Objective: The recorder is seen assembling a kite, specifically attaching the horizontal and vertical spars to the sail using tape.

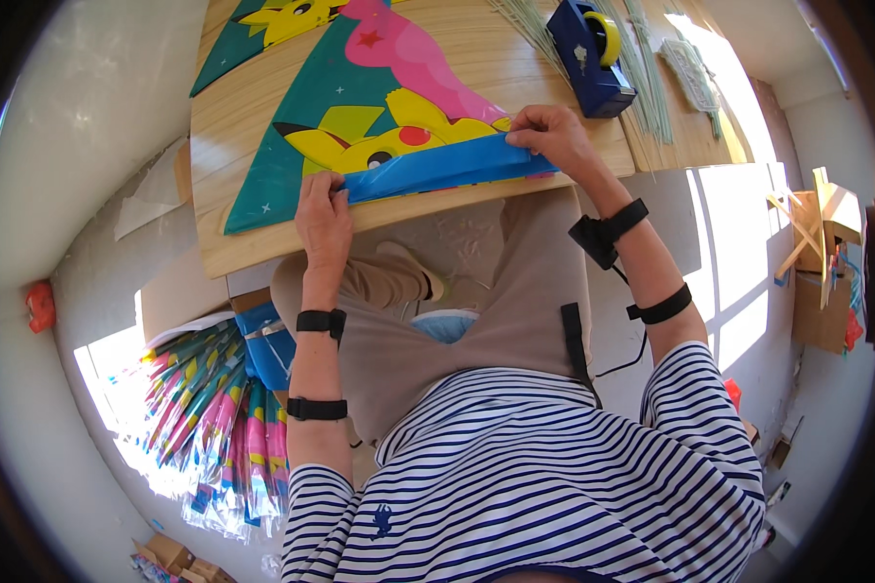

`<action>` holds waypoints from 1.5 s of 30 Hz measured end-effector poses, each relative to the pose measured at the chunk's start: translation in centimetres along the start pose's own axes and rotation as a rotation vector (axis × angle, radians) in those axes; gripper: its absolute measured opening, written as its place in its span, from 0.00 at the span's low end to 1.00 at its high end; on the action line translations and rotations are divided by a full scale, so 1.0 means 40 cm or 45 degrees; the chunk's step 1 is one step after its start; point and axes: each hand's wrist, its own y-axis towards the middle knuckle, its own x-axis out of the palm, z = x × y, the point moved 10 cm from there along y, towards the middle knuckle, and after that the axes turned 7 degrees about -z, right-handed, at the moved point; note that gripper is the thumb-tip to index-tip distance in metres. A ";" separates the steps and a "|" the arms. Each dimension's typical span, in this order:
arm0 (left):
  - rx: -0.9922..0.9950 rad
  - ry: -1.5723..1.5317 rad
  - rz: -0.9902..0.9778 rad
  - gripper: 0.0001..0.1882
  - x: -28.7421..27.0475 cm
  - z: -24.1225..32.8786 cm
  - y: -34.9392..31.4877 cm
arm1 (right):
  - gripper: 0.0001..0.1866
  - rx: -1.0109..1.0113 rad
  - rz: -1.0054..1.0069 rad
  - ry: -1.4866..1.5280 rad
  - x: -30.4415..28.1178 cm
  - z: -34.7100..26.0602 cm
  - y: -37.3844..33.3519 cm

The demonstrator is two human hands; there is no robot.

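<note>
A blue strip (437, 173) of thin, glossy material stretches across the near part of a triangular printed sheet, which looks like a kite sail (301, 126). The sheet is green, pink and yellow with a cartoon figure and lies on the wooden table (226, 131). My left hand (323, 219) pinches the strip's left end near the table's front edge. At the other end, a little farther away, my right hand (554, 136) holds it between thumb and fingers. Between my hands the strip is drawn fairly straight and hides part of the print.
A dark blue tape dispenser (591, 68) with a yellow roll stands beyond my right hand. Thin pale rods (647, 73) and a clear plastic tray (688, 76) lie beside it. Another printed sheet (228, 49) is at far left. Packed colourful bundles (214, 408) stand below left.
</note>
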 end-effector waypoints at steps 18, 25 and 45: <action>-0.017 0.000 -0.001 0.10 0.002 -0.004 0.000 | 0.07 -0.283 0.081 -0.528 0.024 -0.042 -0.031; 0.002 0.002 0.016 0.10 0.000 -0.002 -0.002 | 0.07 -0.325 0.158 -0.504 0.022 -0.060 -0.040; 0.011 0.002 0.014 0.10 -0.001 0.001 -0.001 | 0.05 -0.108 0.072 -0.634 0.045 -0.051 -0.043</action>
